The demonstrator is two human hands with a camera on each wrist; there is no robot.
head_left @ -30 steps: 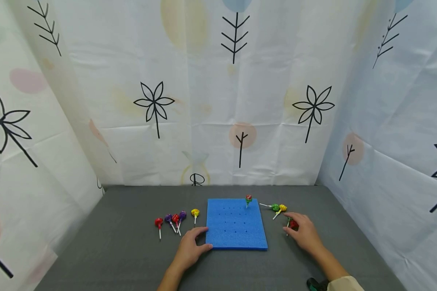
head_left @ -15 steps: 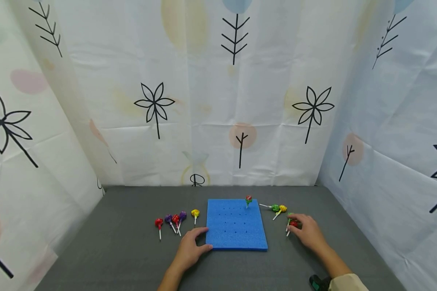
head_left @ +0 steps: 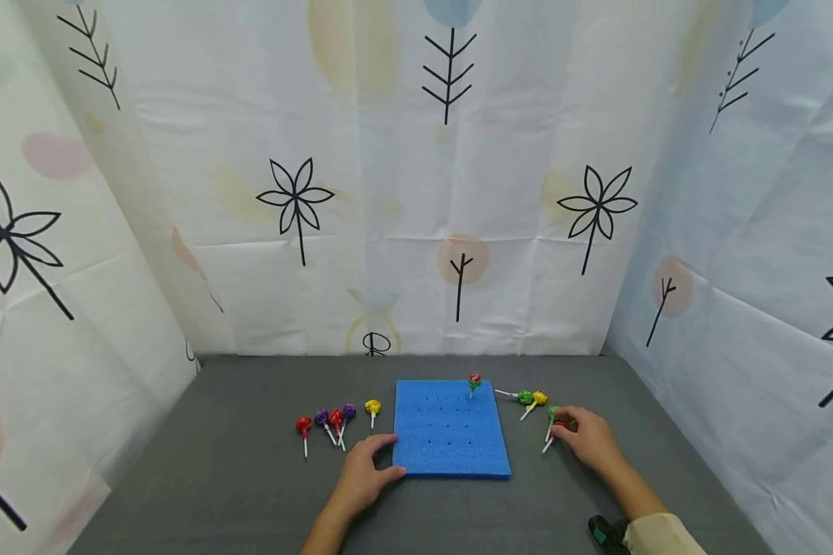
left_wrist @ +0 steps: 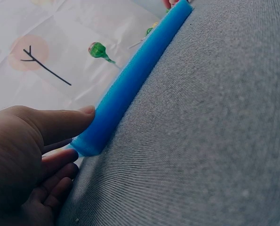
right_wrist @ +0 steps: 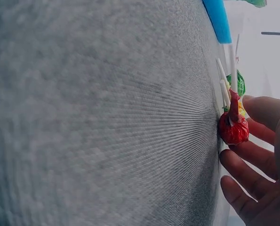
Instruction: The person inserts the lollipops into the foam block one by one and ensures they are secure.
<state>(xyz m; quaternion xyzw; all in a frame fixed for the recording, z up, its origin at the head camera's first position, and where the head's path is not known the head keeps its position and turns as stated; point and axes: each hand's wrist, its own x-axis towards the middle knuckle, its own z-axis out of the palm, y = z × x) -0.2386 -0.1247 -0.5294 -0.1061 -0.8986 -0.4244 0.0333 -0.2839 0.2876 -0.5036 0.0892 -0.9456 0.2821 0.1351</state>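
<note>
A blue foam board (head_left: pixel 451 459) with rows of small holes lies on the grey table. One lollipop with a red and green wrapper (head_left: pixel 474 380) stands upright in its far right part. My left hand (head_left: pixel 361 474) holds the board's near left corner, thumb on the front edge and index finger along the left side. To the right of the board, my right hand (head_left: pixel 590 443) pinches a red lollipop (right_wrist: pixel 234 129) near its head, its white stick pointing toward the board. The fingers partly cover that head in the head view. A green lollipop (head_left: pixel 552 414) lies just beside it.
Left of the board lie a yellow lollipop (head_left: pixel 372 406), two purple ones (head_left: pixel 349 412) and two red ones (head_left: pixel 303 425). Beyond the right hand are another green lollipop (head_left: pixel 524 397) and a yellow one (head_left: pixel 539 398). A patterned white cloth (head_left: pixel 416 308) surrounds the table.
My right hand has shifted slightly right and closed in on the red lollipop, whose stick has turned a little toward the left. The left hand and the board have stayed in place.
</note>
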